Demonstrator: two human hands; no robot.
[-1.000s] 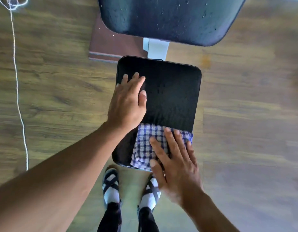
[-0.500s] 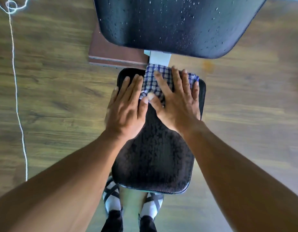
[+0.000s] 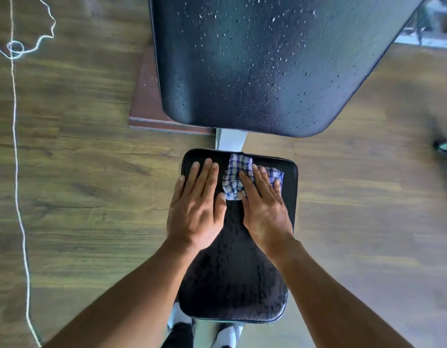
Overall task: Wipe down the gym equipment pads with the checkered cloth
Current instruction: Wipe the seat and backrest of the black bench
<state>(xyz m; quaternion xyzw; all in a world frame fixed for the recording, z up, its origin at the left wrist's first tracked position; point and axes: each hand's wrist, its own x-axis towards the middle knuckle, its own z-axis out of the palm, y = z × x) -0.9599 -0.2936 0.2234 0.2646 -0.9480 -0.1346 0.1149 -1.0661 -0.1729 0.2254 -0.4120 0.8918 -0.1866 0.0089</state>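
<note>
R hand flat, fingers straight & spread, pressing down on checkered cloth at far edge of seat pad, toward far-right corner. Fingertips over cloth's middle & right part; thumb on its near-left edge. Not gripping, just pressing. Cloth bunched, blue/white check, poking out left of & beyond the fingers, one fold reaching pad's far rim.

L hand flat too, fingers straight & close together, palm down on bare pad toward far-left corner, just beside cloth; thumb side near R thumb, touching or not, can't tell. Holding nothing.

Both forearms coming in from near edge, crossing over pad's near corners.

Seat pad: black, rounded-corner rectangle, textured surface, dull streak down the middle betw. the hands & near edge. White metal frame piece showing at far edge, betw. seat pad & back pad. Back pad bigger, black, dotted w/ droplets all over, apart from seat pad by a gap.

Under pad's near edge: feet in white socks, partly hidden.

Reddish-brown flat board on wood floor, tucked under back pad's left side. White cord running along floor well to the left, looped near far-left. Small dark/teal object at right edge of view, too blurred to ID.
</note>
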